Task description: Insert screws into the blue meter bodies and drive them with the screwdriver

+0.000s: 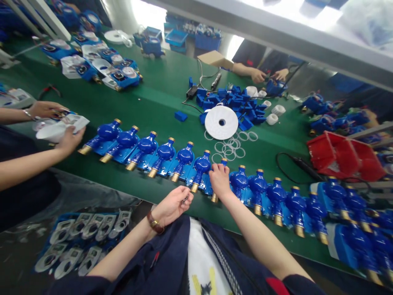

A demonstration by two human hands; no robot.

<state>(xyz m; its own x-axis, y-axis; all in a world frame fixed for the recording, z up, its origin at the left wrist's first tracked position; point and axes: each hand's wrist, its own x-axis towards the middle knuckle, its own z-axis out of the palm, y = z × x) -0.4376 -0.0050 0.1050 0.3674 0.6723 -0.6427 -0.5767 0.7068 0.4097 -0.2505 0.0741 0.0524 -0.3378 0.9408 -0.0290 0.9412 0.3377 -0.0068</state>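
Note:
A long row of glossy blue water meter bodies (184, 156) with brass threaded ends lies along the front of the green table, each on a lighter blue base. My right hand (220, 181) is closed over one unit in the middle of the row. Its fingers are bent down onto that body and hide most of it; whatever is between the fingertips is out of sight. Just in front of the row, my left hand (174, 205) is half turned up with curled fingers. Small dark metal pieces, too small to name surely, show in its grasp.
Behind the row lie a white reel (221, 122), clear rings (231, 148) and a pile of blue plastic pieces (242, 104). Red bins (334, 157) stand right. At left, a co-worker's hands (69, 141) hold a white housing. Another person's hands (258, 76) work across the table.

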